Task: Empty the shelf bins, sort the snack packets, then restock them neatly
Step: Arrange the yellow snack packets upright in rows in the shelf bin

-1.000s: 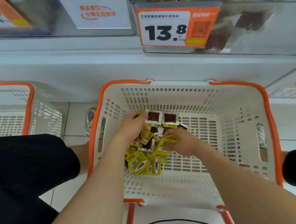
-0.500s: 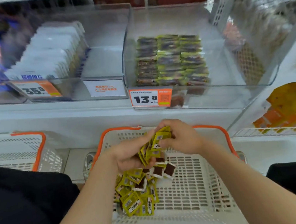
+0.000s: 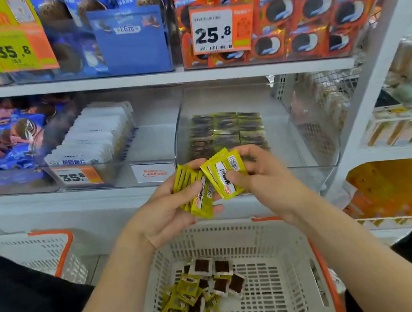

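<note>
At a shop shelf, over a white basket (image 3: 288,291) with an orange rim: grips a fanned stack of yellow snack packets (image 3: 195,194) in the left hand (image 3: 169,211), thumb laid across the fronts, fingers curled beneath. Pinches a smaller bunch (image 3: 225,173) of the same yellow packets in the right hand (image 3: 261,182), thumb on the printed face, the two bunches touching at their edges. Below, in the basket's left half, a loose heap of packets (image 3: 193,302), yellow ones mixed with clear-faced ones showing dark brown squares. Just behind the hands, on the middle shelf, a clear bin (image 3: 278,131) with flat rows of like packets in its left part. Beside it to the left, a row of upright white packets (image 3: 99,135) behind a 35.8 price tag (image 3: 76,176). On the shelf above, blue cookie packs (image 3: 67,51) and orange-red cookie packs (image 3: 310,4) with a 25.8 tag (image 3: 220,29). At far left, low down, a second white basket (image 3: 39,252).
</note>
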The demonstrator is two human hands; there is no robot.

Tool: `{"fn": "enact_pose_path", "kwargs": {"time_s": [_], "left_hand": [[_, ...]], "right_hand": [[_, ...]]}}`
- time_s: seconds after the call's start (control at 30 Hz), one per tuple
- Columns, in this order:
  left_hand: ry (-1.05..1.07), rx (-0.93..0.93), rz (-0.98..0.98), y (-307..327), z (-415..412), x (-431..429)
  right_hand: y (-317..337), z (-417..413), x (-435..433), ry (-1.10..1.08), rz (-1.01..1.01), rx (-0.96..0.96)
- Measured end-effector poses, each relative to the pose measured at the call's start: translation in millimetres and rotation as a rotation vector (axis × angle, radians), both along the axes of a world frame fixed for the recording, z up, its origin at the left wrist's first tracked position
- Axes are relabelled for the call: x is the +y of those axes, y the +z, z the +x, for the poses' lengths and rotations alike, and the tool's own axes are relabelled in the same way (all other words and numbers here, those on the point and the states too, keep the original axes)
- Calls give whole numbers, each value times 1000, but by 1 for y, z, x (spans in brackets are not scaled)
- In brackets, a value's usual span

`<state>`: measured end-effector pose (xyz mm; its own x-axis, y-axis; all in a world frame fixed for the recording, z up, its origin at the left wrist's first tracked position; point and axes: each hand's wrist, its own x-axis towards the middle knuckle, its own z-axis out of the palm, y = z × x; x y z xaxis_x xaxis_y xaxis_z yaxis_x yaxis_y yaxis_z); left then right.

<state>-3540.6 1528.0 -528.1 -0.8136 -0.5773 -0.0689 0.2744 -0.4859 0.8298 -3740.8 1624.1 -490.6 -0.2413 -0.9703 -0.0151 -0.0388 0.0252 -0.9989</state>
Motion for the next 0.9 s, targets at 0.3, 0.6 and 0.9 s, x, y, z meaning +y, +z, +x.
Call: {"fn": "enact_pose_path", "kwargs": {"time_s": [0.3,0.6,0.9], "left_hand": [[250,83,-166,85,-44,9],[262,4,-203,104,-77,-15],[349,104,-87,92,-117,-21]], "right_hand": [[45,23,-7,-309,-229,-33],[62,-12,-27,-270,-292,442],[76,-56,-26,-9,-137,425]]}}
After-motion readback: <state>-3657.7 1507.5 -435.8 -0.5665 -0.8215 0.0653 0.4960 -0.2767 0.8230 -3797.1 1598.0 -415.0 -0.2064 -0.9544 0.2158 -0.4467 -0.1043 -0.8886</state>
